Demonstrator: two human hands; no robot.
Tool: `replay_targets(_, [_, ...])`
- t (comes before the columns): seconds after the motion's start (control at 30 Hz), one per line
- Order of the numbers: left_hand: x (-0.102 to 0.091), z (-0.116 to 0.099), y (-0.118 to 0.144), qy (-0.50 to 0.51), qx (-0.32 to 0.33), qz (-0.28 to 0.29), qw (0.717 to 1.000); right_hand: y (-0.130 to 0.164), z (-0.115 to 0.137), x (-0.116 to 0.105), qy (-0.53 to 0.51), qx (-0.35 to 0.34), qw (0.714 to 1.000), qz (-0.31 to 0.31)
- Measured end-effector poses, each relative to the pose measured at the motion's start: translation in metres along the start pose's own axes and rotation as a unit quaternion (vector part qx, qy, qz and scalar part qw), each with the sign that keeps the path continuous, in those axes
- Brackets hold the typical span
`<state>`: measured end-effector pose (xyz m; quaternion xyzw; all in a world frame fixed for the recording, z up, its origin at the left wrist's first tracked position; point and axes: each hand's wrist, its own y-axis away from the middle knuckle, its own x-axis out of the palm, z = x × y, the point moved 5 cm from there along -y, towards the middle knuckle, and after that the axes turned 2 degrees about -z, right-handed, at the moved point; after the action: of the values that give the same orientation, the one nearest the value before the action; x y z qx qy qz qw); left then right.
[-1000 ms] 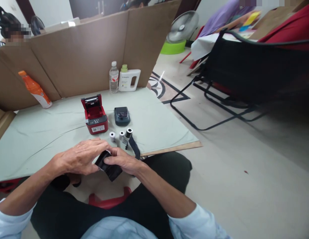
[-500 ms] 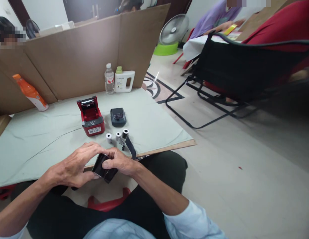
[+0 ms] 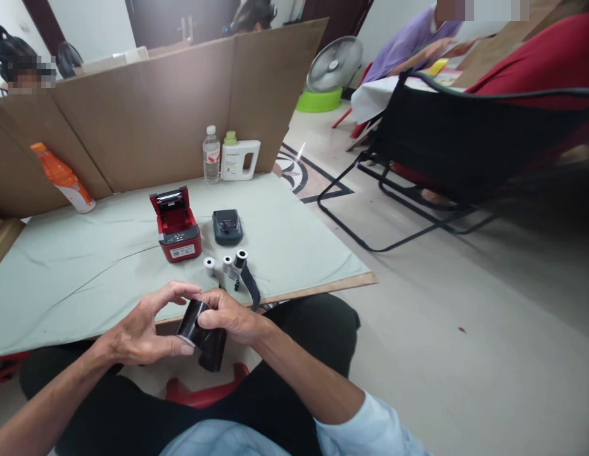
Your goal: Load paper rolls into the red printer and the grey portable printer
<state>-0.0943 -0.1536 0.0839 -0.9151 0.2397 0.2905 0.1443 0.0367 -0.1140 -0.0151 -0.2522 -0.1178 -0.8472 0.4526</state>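
My right hand [image 3: 228, 316] is closed around a glossy black roll [image 3: 192, 323], its thumb lying on the near side. A loose black flap of the roll hangs below the fingers. My left hand [image 3: 156, 326] is spread at the roll's left end, thumb by the lower edge and fingertips near the top; whether it presses on the roll is hard to tell. Beyond the hands, a red label printer [image 3: 180, 234] stands with its lid up. Beside it is a dark grey portable printer [image 3: 227, 227]. White paper rolls [image 3: 209, 266] and a black-wrapped roll [image 3: 241, 258] with a trailing strip stand nearer.
An orange bottle [image 3: 64, 177] leans against the cardboard screen [image 3: 171, 114]. A clear water bottle [image 3: 211, 155] and a white jug [image 3: 240, 158] stand at the back. Right of the cloth-covered table [image 3: 294, 234] are a black folding chair [image 3: 465, 139] and a fan [image 3: 335, 63]. Other people sit nearby.
My left fingers have opened wider around the roll. The roll has turned in my right hand, and its loose flap now hangs lower. The view has shifted slightly.
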Motion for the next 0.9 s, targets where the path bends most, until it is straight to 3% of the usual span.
replay_targets(0.1, [0.002, -0.017, -0.003, -0.132, 0.03, 0.077, 0.988, -0.001, 0.0, 0.002, 0.035, 0.009, 0.999, -0.013])
replay_targets(0.23, [0.008, -0.033, -0.007, -0.301, 0.036, 0.144, 0.942, -0.003, -0.004, 0.004, 0.06, -0.002, 0.998, -0.029])
replay_targets(0.47, [0.022, -0.033, -0.002, -0.375, 0.031, 0.179, 0.909, -0.001, -0.014, 0.007, 0.063, 0.04, 0.997, -0.031])
replay_targets(0.63, [0.025, -0.034, -0.002, -0.343, 0.054, 0.164, 0.923, 0.001, -0.013, 0.004, 0.062, 0.034, 0.997, -0.036])
replay_targets(0.8, [0.017, -0.021, 0.005, -0.19, 0.062, 0.086, 0.976, 0.002, -0.016, 0.004, 0.025, 0.013, 1.0, -0.006])
replay_targets(0.9, [0.012, -0.008, 0.011, -0.106, 0.04, 0.034, 0.993, 0.002, -0.021, 0.004, 0.002, 0.029, 1.0, -0.011])
